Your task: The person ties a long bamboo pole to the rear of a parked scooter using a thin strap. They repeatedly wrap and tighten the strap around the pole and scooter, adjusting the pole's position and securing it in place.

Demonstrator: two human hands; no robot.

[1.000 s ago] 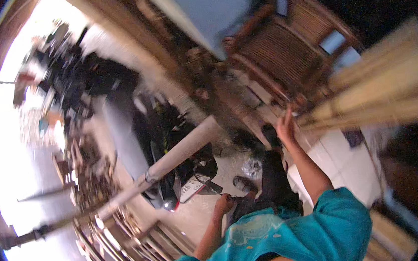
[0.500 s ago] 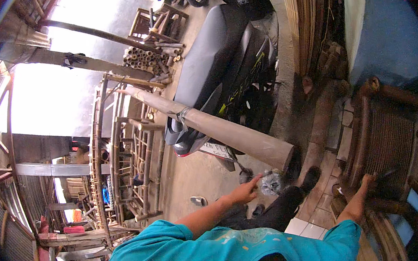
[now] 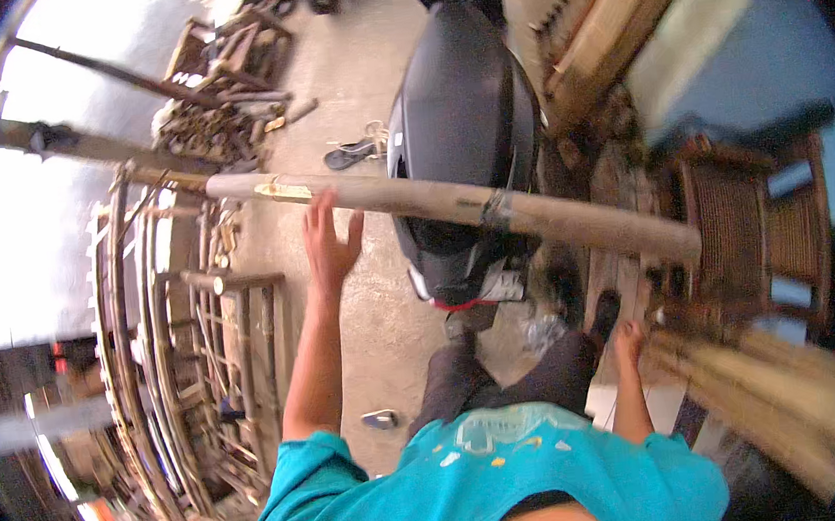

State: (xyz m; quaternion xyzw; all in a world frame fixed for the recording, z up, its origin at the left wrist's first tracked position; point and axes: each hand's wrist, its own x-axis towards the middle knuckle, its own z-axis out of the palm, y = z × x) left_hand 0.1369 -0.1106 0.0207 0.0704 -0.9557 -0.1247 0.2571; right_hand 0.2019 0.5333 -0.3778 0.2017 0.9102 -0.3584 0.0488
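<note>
A thick, pale brown bamboo pole (image 3: 595,220) lies across the scene from left to right, above the rear of a motor scooter (image 3: 458,106). A dark band (image 3: 495,211) is wrapped round it. My left hand (image 3: 330,244) is raised with fingers spread, its fingertips at the pole's underside near the left part; whether they touch is unclear. A light, cut patch (image 3: 282,190) shows on the pole just there. My right hand (image 3: 628,341) is low at my right side, its fingers curled. Blur hides what it holds, if anything.
A bamboo rack (image 3: 160,356) stands at the left, with stacked bamboo pieces (image 3: 209,130) farther back. At the right are a woven bamboo chair (image 3: 728,200) and long strips (image 3: 781,386). A sandal (image 3: 381,420) and a clear plastic bag (image 3: 543,334) lie on the floor.
My view has turned, and the pole now lies flatter across it. My left hand has gone from pointing near the pole's right end to its left part. My right hand has drawn in toward my body.
</note>
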